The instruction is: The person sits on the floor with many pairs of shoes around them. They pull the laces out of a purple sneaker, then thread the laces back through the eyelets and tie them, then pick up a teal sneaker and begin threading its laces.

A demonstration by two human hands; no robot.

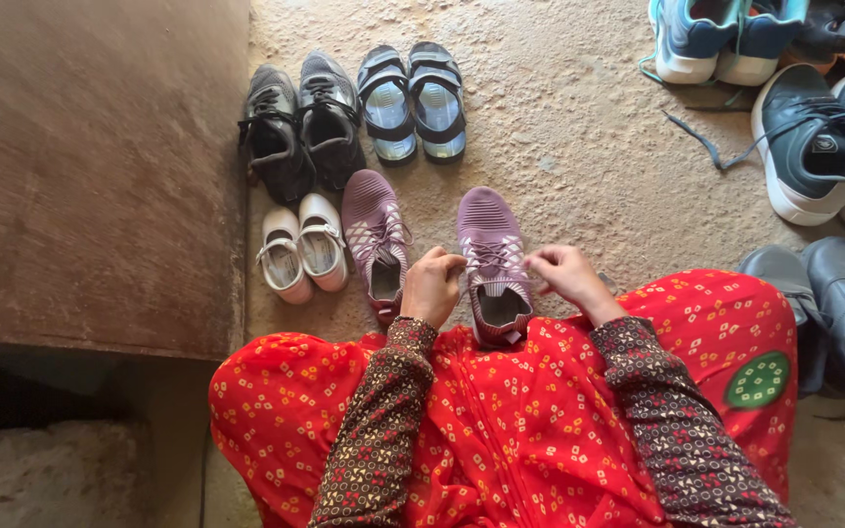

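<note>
On the gritty concrete floor (579, 147), right in front of the person's red patterned skirt (501, 430), sits a mauve knit sneaker (489, 256), toe pointing away. Both hands are on its laces: the left hand (432, 286) is pinched shut on a lace at the shoe's left side, and the right hand (561, 274) is pinched on the lace at the right side. Its twin, the other mauve sneaker (376, 240), sits just to the left, untouched. Further left there's a pair of small white shoes (302, 249), with black sneakers (300, 127) and dark sandals (413, 98) behind them. More dark and blue sneakers (814, 137) are off to the right.
</note>
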